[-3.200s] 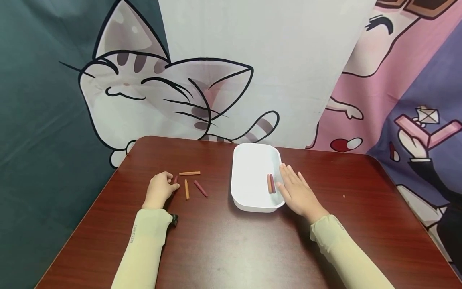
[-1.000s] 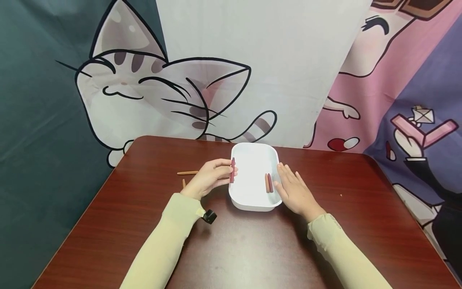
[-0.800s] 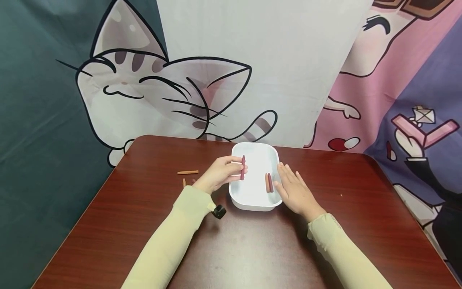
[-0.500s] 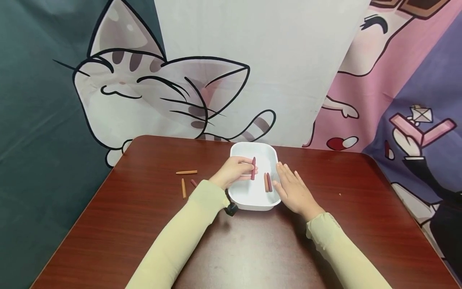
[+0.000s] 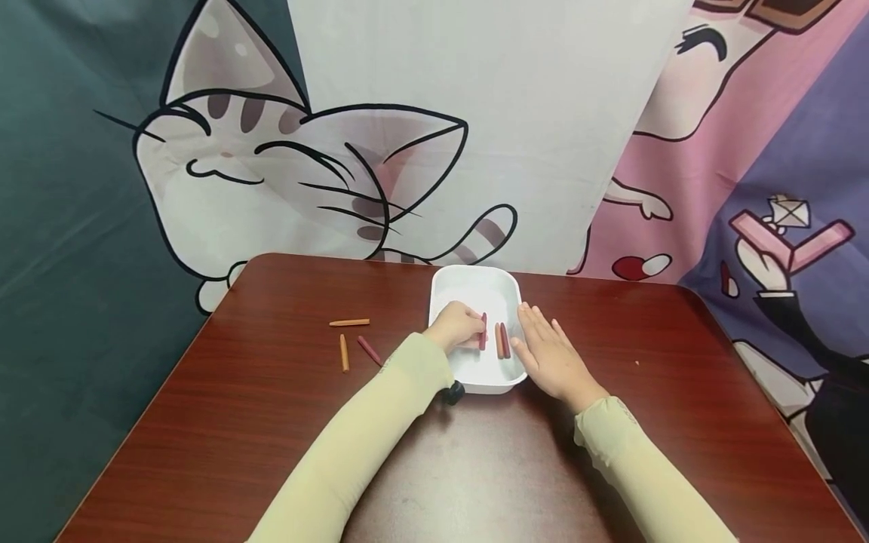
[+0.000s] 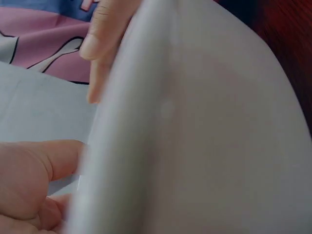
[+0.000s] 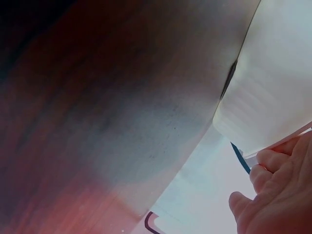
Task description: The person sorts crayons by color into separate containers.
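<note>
In the head view my left hand point(image 5: 456, 326) is inside the white plastic tray point(image 5: 482, 388), pinching a dark red crayon point(image 5: 483, 332) upright in the picture. Just right of it, an orange crayon point(image 5: 498, 341) and another dark red crayon point(image 5: 505, 341) lie side by side on the tray floor. My right hand point(image 5: 553, 358) rests against the tray's right wall, fingers straight. The tray's wall point(image 6: 219, 126) fills most of the left wrist view and hides the held crayon; part of my left hand point(image 6: 29, 178) shows at lower left. The right wrist view has my right hand point(image 7: 280, 192) at the tray's edge.
Left of the tray, two orange crayons, one lying crosswise point(image 5: 349, 323) and one lengthwise point(image 5: 344, 353), rest on the brown table point(image 5: 204, 422). A dark red crayon point(image 5: 369, 351) lies beside them, near the left sleeve point(image 5: 366, 430). A printed cloth hangs behind the table.
My left hand has carried the dark red crayon from the table's left side over the tray's left rim and lowered it into the tray. The right hand has kept its place at the tray.
</note>
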The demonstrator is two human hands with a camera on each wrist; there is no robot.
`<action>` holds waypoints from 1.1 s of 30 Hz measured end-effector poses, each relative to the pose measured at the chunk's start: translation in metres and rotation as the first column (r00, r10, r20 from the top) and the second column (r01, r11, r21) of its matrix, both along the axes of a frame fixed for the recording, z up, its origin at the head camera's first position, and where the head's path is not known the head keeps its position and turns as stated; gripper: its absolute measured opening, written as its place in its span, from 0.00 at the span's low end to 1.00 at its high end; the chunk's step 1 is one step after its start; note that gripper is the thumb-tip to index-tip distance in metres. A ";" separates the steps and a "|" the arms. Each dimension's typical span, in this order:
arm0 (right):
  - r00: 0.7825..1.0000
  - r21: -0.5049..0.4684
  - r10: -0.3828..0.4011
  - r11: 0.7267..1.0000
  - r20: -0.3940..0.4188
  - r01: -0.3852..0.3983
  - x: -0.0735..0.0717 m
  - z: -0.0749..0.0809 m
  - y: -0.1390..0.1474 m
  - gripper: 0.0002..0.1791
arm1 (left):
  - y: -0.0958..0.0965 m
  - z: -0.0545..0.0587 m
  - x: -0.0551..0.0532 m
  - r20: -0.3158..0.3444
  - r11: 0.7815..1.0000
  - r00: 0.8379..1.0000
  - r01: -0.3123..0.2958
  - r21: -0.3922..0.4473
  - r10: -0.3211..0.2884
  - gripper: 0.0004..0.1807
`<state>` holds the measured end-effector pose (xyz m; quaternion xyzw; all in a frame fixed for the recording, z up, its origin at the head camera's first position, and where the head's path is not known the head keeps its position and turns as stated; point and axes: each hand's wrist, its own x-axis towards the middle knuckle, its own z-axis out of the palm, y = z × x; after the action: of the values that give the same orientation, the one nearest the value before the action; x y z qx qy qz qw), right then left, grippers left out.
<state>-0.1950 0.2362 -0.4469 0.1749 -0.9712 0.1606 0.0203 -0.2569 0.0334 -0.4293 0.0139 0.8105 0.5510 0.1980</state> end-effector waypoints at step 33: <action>1.000 0.009 0.000 1.000 0.012 0.000 -0.001 -0.001 0.001 0.38 | -0.107 0.026 0.026 -0.574 0.977 0.792 0.187 -0.099 -0.209 0.15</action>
<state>-0.1962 0.2374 -0.4482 0.1741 -0.9720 0.1574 0.0138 -0.2304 -0.0739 -0.4037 0.2624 0.8361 0.4817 -0.0021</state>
